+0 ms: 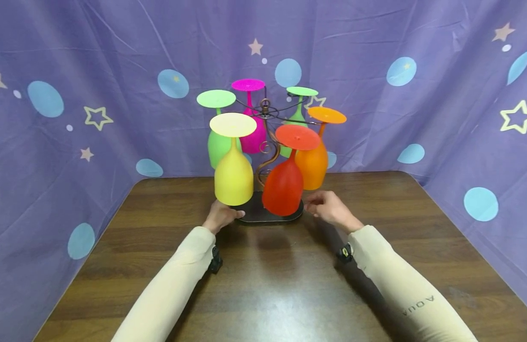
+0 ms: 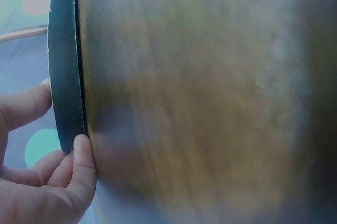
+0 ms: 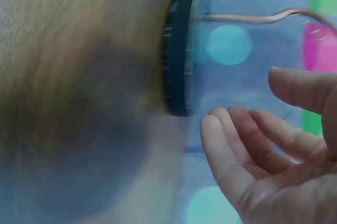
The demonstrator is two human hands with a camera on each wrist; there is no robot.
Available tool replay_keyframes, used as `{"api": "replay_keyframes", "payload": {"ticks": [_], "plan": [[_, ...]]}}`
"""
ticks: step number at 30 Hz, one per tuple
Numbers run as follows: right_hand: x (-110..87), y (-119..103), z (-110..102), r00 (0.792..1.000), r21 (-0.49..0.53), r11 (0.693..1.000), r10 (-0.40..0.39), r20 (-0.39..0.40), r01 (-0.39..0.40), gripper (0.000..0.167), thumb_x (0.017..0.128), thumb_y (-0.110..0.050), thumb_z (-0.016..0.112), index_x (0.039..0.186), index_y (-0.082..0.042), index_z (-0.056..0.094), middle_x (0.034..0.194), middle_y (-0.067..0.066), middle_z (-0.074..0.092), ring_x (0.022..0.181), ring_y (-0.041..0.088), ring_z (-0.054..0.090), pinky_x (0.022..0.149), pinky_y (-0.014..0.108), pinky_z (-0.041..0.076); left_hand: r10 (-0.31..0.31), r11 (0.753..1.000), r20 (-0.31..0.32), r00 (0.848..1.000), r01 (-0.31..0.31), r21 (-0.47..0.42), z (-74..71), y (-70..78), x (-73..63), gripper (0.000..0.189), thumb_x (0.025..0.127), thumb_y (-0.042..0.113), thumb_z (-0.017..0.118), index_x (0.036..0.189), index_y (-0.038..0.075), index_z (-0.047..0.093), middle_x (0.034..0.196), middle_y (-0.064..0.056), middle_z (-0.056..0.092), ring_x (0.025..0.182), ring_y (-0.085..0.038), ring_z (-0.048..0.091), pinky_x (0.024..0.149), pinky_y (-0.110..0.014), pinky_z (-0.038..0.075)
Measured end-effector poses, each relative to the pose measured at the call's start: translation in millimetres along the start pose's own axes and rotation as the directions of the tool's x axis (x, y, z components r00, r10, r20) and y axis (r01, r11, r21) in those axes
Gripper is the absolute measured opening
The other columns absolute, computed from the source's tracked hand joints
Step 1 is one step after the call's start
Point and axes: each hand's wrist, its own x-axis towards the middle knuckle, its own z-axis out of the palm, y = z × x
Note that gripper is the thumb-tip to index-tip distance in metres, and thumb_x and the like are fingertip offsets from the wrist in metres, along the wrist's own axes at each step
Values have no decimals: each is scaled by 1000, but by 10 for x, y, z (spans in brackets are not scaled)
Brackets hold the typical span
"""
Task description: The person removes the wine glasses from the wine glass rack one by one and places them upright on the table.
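A metal wine glass rack point(image 1: 263, 165) with a curled stem stands on a black oval base point(image 1: 255, 209). From its arms several plastic goblets hang upside down: a yellow goblet point(image 1: 234, 180), a red goblet point(image 1: 283, 187), an orange goblet point(image 1: 312, 166), a magenta goblet point(image 1: 255, 135) and two green ones. My left hand point(image 1: 222, 216) grips the base's left end; the left wrist view shows the thumb on top and the fingers against the edge. Beside the right end, my right hand point(image 3: 279, 155) has loosely bent fingers, slightly apart from the base, holding nothing.
The rack stands toward the back of a brown wooden table point(image 1: 280, 285). Behind it and along both sides hangs a purple curtain point(image 1: 331, 28) with stars and blue spots. The goblets overhang the base and both hands.
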Motion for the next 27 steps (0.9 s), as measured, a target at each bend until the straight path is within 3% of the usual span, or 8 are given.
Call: {"api": "replay_keyframes", "payload": {"ticks": [10,13,15,17,19,21,24,27], "plan": [[-452,-608,-458,964,-224,964,-188,-185,145,16,89,-28,67,83,-15,73,72,-2,63,65,17,53,57,30,43,27,1000,6,1000,-27,16,0,24,7,59,72,4,79,126,-2,55,129,-21,56,125,-35,46,106,-45,35],[-570,-830,-569,926,-272,940,-276,-258,205,20,90,-29,65,75,-17,71,67,-3,61,60,15,52,54,26,41,29,999,11,1000,-29,16,-11,22,5,60,73,4,79,127,0,55,131,-20,55,126,-35,45,106,-45,35],[-630,-975,-628,880,-294,918,-356,-316,265,17,89,-27,66,75,-17,71,68,-5,63,61,12,54,56,22,43,25,1000,8,1000,-25,17,-19,20,2,60,73,4,79,127,0,55,131,-20,55,126,-35,45,106,-45,35],[-672,-1106,-683,804,-312,879,-463,-374,361,11,87,-21,68,79,-14,72,72,-5,65,63,9,58,59,18,47,20,1000,9,1000,-20,17,-20,24,2,59,72,5,79,126,-1,56,130,-20,56,126,-35,46,106,-46,35],[-688,-1220,-734,692,-352,803,-594,-410,481,5,84,-14,70,85,-9,72,78,-2,67,68,9,61,65,16,49,16,1000,12,1000,-16,12,-16,28,5,59,72,5,80,126,0,57,130,-19,56,126,-35,46,106,-45,35],[-674,-1325,-773,550,-421,683,-730,-405,597,11,82,-10,71,90,-3,70,83,4,67,76,13,62,74,17,49,21,1000,18,1000,-21,8,-8,27,6,59,73,4,79,127,1,56,131,-19,55,126,-34,45,106,-46,35],[-629,-1487,-797,338,-524,461,-886,-318,716,21,79,-6,71,97,4,68,91,14,65,85,25,59,84,24,46,28,1000,17,999,-28,7,2,17,9,59,73,3,79,127,0,56,131,-19,56,126,-35,46,106,-45,35],[-586,-1641,-773,208,-585,274,-962,-178,763,22,79,-2,69,100,5,66,95,18,62,89,32,57,86,32,45,24,1000,4,1000,-24,1,2,4,3,59,72,3,79,126,-2,56,129,-21,56,124,-36,47,105,-45,36]]}}
